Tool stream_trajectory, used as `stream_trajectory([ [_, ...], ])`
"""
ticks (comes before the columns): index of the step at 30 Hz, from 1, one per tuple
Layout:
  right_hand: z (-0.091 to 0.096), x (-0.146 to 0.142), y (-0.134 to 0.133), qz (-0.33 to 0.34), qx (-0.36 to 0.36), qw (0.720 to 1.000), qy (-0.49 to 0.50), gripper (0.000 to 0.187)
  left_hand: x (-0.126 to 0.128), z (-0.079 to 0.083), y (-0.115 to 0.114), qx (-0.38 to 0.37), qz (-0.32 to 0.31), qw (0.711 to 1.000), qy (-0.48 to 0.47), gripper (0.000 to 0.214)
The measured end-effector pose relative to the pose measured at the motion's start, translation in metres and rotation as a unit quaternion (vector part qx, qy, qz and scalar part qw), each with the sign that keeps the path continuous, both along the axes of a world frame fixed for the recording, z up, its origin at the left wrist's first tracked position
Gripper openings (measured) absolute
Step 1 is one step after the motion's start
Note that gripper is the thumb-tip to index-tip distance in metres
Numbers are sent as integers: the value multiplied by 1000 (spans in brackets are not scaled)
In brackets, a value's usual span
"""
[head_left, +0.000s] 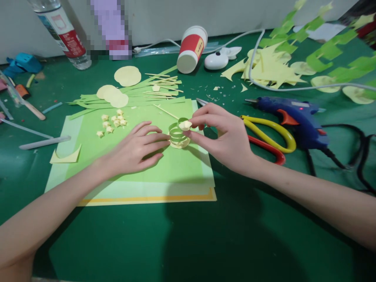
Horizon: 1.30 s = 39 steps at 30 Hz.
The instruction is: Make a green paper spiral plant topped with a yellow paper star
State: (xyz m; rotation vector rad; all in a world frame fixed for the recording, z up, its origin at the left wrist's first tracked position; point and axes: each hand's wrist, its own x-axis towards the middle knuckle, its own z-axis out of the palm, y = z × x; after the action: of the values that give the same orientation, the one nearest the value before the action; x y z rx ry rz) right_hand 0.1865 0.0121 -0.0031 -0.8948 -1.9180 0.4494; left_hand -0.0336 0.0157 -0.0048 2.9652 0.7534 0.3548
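Between the thumb and fingertips of my right hand (pixel 221 135) is a small pale-yellow folded paper star (pixel 185 125). It is held at the upper right of a green paper spiral (pixel 176 135), which stands on a round yellow paper base (pixel 179 144). My left hand (pixel 143 149) lies on the green paper sheets (pixel 141 172), fingers spread, their tips at the spiral's left side. Several more folded stars (pixel 109 129) are grouped beyond my left hand. A thin yellow paper strip (pixel 166 111) lies behind the spiral.
Scissors (pixel 270 133) and a blue glue gun (pixel 302 119) with a black cord lie at right. Green paper strips (pixel 138 92) and yellow paper circles (pixel 127 76) lie behind the sheets. Farther back are a tipped paper cup (pixel 192 49), a bottle (pixel 63 35), a white cable (pixel 251 66) and paper scraps (pixel 267 68).
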Motion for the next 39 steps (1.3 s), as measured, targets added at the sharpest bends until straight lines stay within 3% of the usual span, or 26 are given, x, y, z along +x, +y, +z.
stream_trajectory([
  [17, 1, 0, 2, -17, -36, 999, 4, 7, -1, 0, 1, -7, -5, 1000, -4, 28],
  [39, 1, -1, 1, -23, 44, 998, -33, 10, 0, 2, 2, -19, 2, 1000, -3, 27],
])
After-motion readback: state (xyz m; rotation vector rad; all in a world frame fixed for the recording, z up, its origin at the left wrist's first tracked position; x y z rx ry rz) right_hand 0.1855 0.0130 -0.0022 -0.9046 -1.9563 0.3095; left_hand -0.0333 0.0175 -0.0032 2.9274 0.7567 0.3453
